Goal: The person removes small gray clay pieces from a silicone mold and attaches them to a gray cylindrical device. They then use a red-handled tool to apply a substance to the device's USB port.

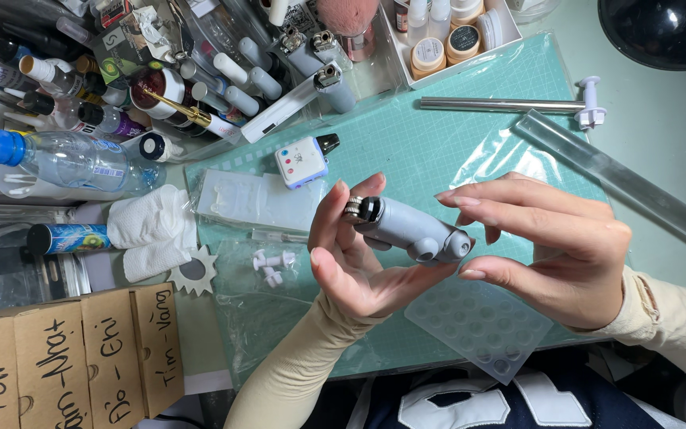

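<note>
Far left: we see a cardboard box cut off at the lower left corner, and above it a water bottle with a blue cap among crowded tubes we cannot sort out.
Left of centre: a crumpled white tissue lies at the edge of the green cutting mat.
Left hand: palm up at centre frame, fingers curled around the grey tool; its metal-ringed black tip pokes out by the thumb.
Right hand: we see its fingertips pinching the tool's rounded end; part of the contact is hidden.
Lower centre: a clear dimpled mould, partly under the right hand.
Far right: a clear ruler.
</note>
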